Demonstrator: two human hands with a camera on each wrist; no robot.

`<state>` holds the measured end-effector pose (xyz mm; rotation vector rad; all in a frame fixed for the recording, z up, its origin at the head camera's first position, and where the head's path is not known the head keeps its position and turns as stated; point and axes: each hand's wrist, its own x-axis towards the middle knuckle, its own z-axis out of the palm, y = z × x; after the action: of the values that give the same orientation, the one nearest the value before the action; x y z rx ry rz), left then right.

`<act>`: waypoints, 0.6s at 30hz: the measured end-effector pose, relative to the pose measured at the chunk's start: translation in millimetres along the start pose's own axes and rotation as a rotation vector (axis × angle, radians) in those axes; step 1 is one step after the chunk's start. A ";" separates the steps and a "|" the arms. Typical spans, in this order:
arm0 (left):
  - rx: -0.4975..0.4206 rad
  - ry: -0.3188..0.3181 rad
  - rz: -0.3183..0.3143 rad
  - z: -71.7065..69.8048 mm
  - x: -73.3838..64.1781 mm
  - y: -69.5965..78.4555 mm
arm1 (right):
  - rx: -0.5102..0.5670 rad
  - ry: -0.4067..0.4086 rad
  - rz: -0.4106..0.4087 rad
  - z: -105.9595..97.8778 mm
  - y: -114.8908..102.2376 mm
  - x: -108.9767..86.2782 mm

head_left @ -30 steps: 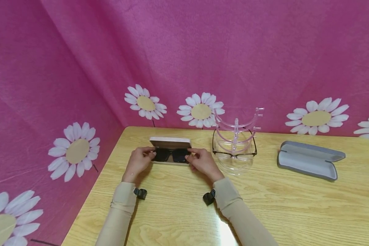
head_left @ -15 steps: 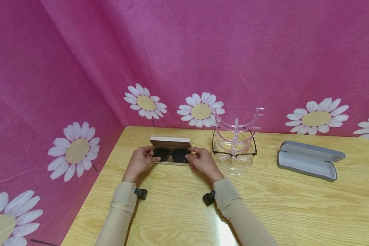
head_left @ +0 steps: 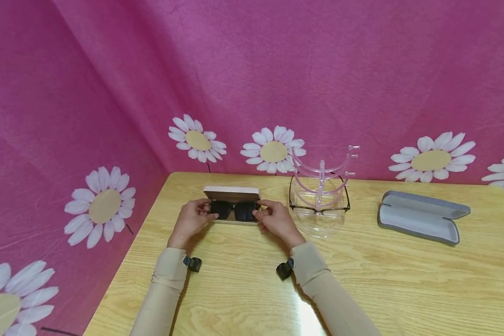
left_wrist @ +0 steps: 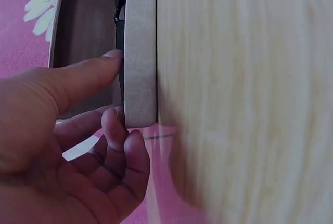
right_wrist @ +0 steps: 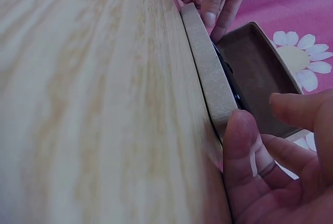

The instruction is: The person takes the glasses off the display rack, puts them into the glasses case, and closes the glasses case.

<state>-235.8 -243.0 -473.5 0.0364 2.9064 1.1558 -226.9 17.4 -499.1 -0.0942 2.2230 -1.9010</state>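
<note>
Black sunglasses (head_left: 233, 211) lie in an open pale glasses case (head_left: 232, 190) with a brown lining, its lid raised at the back. At the left end of the sunglasses, my left hand (head_left: 190, 220) holds them between thumb and forefinger; in the left wrist view the thumb (left_wrist: 96, 76) reaches over the case's front wall (left_wrist: 140, 52), the other fingers curled at its end. My right hand (head_left: 278, 221) holds the opposite end likewise. In the right wrist view its curled fingers sit by the case corner, and only a thin part of the sunglasses (right_wrist: 231, 76) shows.
Right of the case stands a clear pinkish display stand (head_left: 320, 186) bearing black-framed eyeglasses (head_left: 318, 211). Farther right a grey glasses case (head_left: 420, 223) lies open on the wooden table (head_left: 243, 289). A pink curtain (head_left: 252, 70) with daisies hangs behind and at the left.
My left thumb has slid slightly right and nearer over the left lens. My right hand, the sunglasses and the case stay almost where they were.
</note>
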 end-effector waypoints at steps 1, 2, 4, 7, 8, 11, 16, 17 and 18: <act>-0.001 -0.001 -0.003 -0.4 -0.4 -0.2 | -0.001 -0.001 -0.003 -0.1 -0.2 -0.4; -0.003 -0.003 -0.004 -0.7 -0.8 -0.3 | -0.001 0.000 -0.005 -0.2 0.0 -0.6; -0.007 -0.002 -0.003 -1.1 -1.2 0.0 | -0.018 0.003 -0.014 -0.9 -0.1 -1.9; -0.010 -0.006 0.010 -1.2 -1.7 1.2 | -0.068 0.014 -0.040 -2.7 -1.1 -5.8; -0.014 -0.005 0.015 -1.3 -2.1 1.8 | -0.088 0.012 -0.053 -3.2 -1.2 -7.5; -0.020 -0.008 0.027 -1.6 -4.6 4.4 | -0.139 0.007 -0.096 -4.6 -1.1 -14.0; -0.038 -0.007 0.046 -2.3 -12.8 13.9 | -0.201 -0.026 -0.169 -8.1 -0.9 -28.8; -0.044 -0.006 0.058 -2.5 -14.6 16.4 | -0.209 -0.032 -0.184 -9.2 -0.7 -32.3; -0.053 -0.004 0.069 -2.6 -16.1 19.1 | -0.216 -0.035 -0.195 -10.6 -0.9 -36.0</act>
<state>-219.4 -231.4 -458.4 0.1389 2.8913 1.2413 -194.1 34.2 -492.3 -0.3885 2.4666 -1.7253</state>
